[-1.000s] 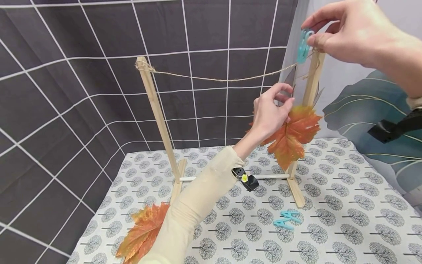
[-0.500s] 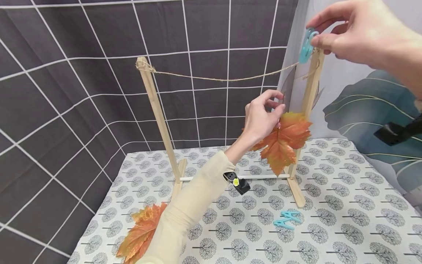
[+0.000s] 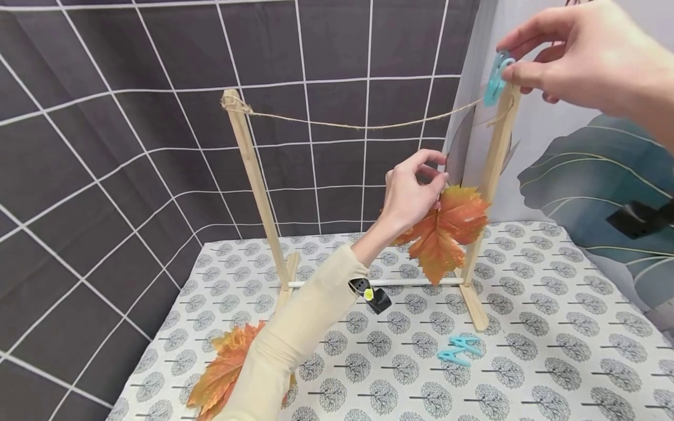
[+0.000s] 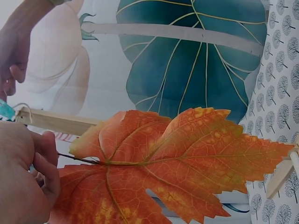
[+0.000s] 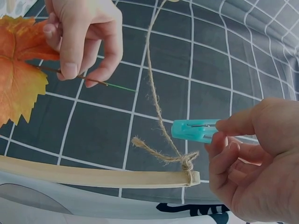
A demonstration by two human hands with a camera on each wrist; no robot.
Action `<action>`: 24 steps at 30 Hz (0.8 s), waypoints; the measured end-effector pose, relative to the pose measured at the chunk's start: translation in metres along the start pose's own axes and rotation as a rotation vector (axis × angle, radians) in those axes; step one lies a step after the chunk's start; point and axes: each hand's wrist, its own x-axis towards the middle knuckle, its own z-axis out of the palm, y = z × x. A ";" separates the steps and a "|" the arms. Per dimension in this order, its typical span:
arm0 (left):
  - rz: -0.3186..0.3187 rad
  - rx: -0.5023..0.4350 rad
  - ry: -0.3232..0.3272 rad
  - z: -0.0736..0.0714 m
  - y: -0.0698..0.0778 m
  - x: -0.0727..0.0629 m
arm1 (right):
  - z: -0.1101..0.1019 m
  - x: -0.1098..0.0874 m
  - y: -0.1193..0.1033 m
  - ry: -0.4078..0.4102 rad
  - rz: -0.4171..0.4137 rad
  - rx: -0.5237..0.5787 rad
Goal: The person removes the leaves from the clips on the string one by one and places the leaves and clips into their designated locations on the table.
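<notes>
My left hand (image 3: 413, 190) pinches the thin stem of an orange artificial maple leaf (image 3: 447, 228), which hangs below the twine in front of the right post. In the left wrist view the leaf (image 4: 159, 163) spreads out from the fingers, veins showing. Up at the right post's top, my right hand (image 3: 574, 55) pinches a light-blue clothespin (image 3: 496, 79) by its handle end. The right wrist view has the clothespin (image 5: 194, 130) with its nose right at the twine (image 5: 156, 102), close to the knot. The twine (image 3: 363, 127) sags between the two posts.
A wooden frame has a left post (image 3: 253, 175), a right post (image 3: 497, 146) and a white bottom rod (image 3: 411, 282). Two light-blue clothespins (image 3: 458, 351) lie on the tree-print cloth (image 3: 395, 374). Another orange leaf (image 3: 223, 374) lies at front left, partly behind the left sleeve.
My left hand has drawn the leaf left and slightly down, away from the right post. My right hand has shifted slightly right with the clothespin, along the twine toward the post.
</notes>
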 end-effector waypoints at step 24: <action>-0.057 0.038 -0.027 -0.030 -0.020 -0.027 | 0.006 -0.016 0.004 -0.039 0.099 0.021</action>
